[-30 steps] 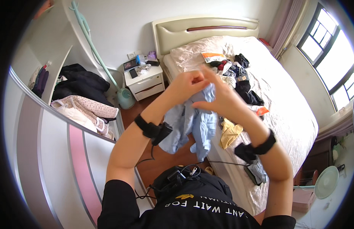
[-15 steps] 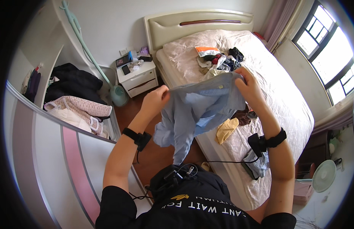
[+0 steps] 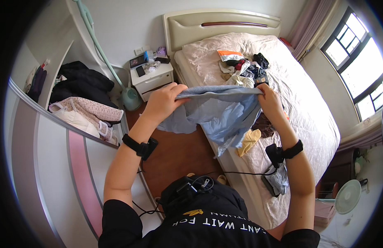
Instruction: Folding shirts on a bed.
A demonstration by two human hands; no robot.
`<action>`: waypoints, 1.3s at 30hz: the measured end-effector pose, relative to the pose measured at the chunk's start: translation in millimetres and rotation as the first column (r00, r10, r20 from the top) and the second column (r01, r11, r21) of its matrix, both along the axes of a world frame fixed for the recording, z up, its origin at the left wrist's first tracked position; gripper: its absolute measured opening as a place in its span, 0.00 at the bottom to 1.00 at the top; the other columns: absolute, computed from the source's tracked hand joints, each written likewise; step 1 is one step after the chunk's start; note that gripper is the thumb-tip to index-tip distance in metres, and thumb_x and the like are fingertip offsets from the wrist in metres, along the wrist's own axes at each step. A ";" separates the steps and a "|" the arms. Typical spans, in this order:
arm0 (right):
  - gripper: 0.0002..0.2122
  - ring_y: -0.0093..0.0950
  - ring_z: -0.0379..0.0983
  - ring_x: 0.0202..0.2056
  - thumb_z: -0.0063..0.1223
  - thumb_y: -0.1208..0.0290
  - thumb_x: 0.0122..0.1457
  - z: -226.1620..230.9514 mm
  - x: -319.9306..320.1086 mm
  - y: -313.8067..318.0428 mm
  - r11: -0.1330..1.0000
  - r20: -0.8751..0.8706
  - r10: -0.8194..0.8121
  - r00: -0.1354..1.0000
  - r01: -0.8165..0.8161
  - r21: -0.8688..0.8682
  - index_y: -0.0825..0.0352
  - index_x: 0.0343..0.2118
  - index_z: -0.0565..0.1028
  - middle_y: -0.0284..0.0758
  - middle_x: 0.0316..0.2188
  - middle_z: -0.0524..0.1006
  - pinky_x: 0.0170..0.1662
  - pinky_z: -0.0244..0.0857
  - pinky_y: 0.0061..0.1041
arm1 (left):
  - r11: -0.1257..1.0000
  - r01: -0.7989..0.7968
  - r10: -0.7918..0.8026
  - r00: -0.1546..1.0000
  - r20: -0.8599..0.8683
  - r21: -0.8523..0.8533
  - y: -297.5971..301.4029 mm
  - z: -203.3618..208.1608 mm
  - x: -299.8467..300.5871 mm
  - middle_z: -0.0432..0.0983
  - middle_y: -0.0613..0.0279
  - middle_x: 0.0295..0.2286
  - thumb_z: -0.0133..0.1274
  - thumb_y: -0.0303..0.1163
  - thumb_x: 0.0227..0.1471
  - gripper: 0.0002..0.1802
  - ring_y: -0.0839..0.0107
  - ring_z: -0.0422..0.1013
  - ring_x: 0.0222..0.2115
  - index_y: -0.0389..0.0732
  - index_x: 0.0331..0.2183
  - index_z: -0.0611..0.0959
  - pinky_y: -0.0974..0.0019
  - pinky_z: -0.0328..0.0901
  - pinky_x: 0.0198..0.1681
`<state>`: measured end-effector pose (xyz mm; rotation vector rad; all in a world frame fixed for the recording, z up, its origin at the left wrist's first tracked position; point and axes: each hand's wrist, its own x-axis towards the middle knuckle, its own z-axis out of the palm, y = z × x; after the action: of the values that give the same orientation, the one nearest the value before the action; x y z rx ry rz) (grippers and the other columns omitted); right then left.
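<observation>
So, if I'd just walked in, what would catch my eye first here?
Probably the light-blue garment in the middle of the view, held by its upper edge between the left hand and right hand. Next, the jumbled pile of clothes on the pale bed beyond it, with an orange-and-white packet at its far side. Then the bright window at upper right.

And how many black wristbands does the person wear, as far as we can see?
2. One wristband is around the left forearm, a second wristband around the right forearm. I see no others.
</observation>
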<state>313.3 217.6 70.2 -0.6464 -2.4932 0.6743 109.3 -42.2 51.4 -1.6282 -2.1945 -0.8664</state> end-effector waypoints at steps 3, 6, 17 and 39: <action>0.09 0.45 0.70 0.36 0.42 0.77 0.49 -11.2 2.9 0.8 0.997 -0.046 0.012 0.999 -0.008 0.076 0.71 0.33 0.70 0.48 0.30 0.74 0.40 0.63 0.34 | 0.998 -0.061 0.062 0.996 -0.071 0.011 -1.0 -1.4 -5.0 0.73 0.65 0.30 0.56 0.33 0.42 0.20 0.61 0.71 0.26 0.51 0.42 0.75 0.64 0.67 0.28; 0.09 0.43 0.71 0.35 0.44 0.78 0.49 -4.3 3.2 -7.1 0.999 -0.078 0.007 0.997 -0.010 -0.035 0.70 0.34 0.71 0.47 0.29 0.74 0.38 0.63 0.32 | 0.952 -0.136 0.088 0.980 -0.179 -0.273 -0.3 4.1 -2.2 0.73 0.64 0.32 0.54 0.29 0.43 0.26 0.63 0.72 0.28 0.53 0.47 0.73 0.63 0.67 0.28; 0.05 0.41 0.71 0.34 0.44 0.76 0.48 -7.9 2.1 -0.1 0.959 0.108 -0.012 0.994 -0.019 0.284 0.64 0.29 0.71 0.40 0.29 0.73 0.35 0.65 0.36 | 0.990 -0.138 0.141 0.984 -0.112 0.032 2.5 2.2 -29.8 0.73 0.60 0.34 0.49 0.20 0.43 0.19 0.61 0.71 0.34 0.45 0.40 0.78 0.65 0.66 0.33; 0.19 0.29 0.71 0.32 0.41 0.74 0.53 -60.1 69.4 -15.3 0.770 0.149 0.113 0.982 0.009 -0.638 0.63 0.50 0.65 0.42 0.30 0.74 0.38 0.64 0.26 | 0.855 -0.171 -0.237 0.710 0.663 0.489 152.5 -55.1 -20.9 0.69 0.62 0.40 0.35 0.27 0.58 0.13 0.73 0.66 0.39 0.39 0.43 0.71 0.72 0.62 0.43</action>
<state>382.7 202.3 10.1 -0.9047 -2.4201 1.5891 88.4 110.3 -3.6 -1.1511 -2.0148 -2.1818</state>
